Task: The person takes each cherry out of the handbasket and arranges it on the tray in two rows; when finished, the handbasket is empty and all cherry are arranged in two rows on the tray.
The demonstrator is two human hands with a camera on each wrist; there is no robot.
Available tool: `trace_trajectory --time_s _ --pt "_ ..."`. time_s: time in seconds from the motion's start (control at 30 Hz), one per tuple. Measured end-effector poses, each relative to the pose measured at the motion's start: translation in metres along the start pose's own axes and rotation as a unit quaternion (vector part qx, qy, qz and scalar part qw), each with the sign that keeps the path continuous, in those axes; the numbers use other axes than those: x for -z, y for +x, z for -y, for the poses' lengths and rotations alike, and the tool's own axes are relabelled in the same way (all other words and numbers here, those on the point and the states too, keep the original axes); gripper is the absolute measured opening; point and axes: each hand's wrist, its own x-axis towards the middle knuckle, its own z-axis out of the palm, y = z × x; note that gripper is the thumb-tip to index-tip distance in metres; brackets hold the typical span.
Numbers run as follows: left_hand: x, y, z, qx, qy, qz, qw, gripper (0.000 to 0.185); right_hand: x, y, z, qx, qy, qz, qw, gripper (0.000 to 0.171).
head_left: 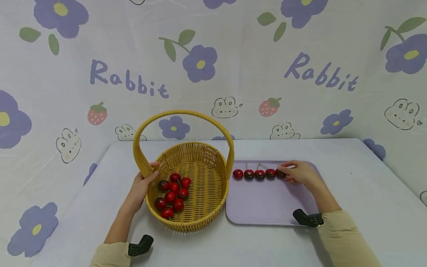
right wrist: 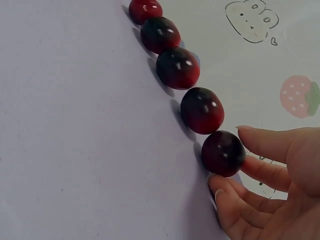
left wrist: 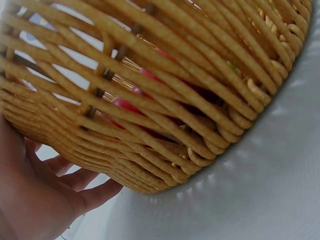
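So five cherries sit in a row on the tray (head_left: 267, 207); the right hand (head_left: 300, 173) pinches the last cherry (right wrist: 223, 153). Eight wait in the basket (head_left: 207, 218), gripped by the left hand (head_left: 141, 187).

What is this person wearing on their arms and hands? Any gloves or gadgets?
No gloves: both the left hand and the right hand are bare. Each arm has a loose beige sleeve pushed up the forearm. A small black angled device sits at each wrist. No rings, watches or cables show.
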Motion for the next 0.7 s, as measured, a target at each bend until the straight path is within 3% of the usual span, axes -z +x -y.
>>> trace_trajectory --time_s 0.7 --pt "0.0003 -0.0003 0.0002 -0.009 -0.001 0.002 1.0 0.042 0.0011 -0.0022 -0.0014 0.016 0.002 0.028 0.999 0.037"
